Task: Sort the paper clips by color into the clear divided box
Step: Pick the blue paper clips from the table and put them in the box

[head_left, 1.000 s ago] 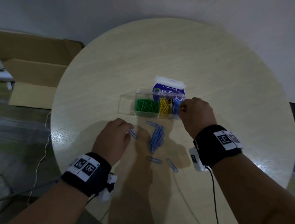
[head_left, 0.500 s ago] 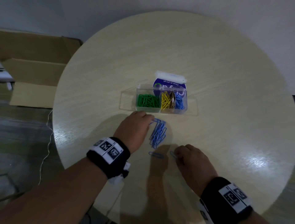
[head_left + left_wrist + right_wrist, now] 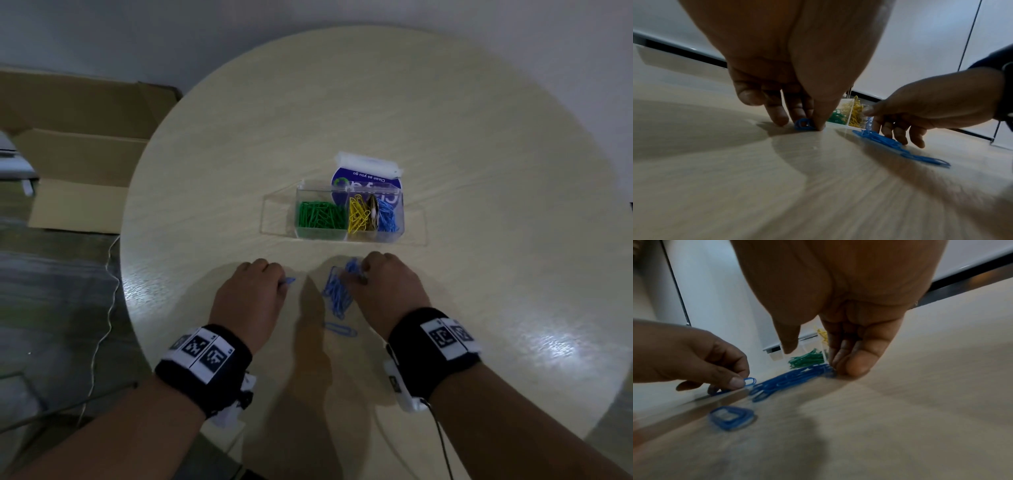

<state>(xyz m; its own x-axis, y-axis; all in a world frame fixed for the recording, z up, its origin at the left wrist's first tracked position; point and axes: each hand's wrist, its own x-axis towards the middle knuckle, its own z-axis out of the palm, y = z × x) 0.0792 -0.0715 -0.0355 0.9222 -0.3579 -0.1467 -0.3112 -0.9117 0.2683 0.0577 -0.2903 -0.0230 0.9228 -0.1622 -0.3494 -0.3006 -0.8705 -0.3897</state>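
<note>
Nearest the person, one blue clip [image 3: 340, 329] lies alone on the round table [image 3: 479, 144], just short of the loose pile of blue clips [image 3: 337, 291]. The left hand [image 3: 251, 294] is down at the tabletop to the left of that pile, thumb and fingertips pinched on a single blue clip [image 3: 803, 124] that rests against the wood. The right hand [image 3: 383, 284] sits at the pile's far right edge, its fingers [image 3: 851, 360] curled down onto the clips there and seemingly gathering a few, though the thumb stands apart and a firm hold cannot be made out. The step appears to be picking up the remaining blue clips; it would go best by sliding each one flat to lift an end, checking that tangled neighbours do not trail along, and carrying them only to the right-hand compartment. Beyond the hands stands the clear box [image 3: 349, 214], with green clips [image 3: 320, 215] on the left, yellow clips [image 3: 359, 217] in the middle and blue on the right, something dark between the last two. A blue-and-white packet [image 3: 368, 171] lies behind it. The table is pale wood grain with glare; cardboard boxes [image 3: 85, 154] sit on the floor to the left, a plain wall behind.
</note>
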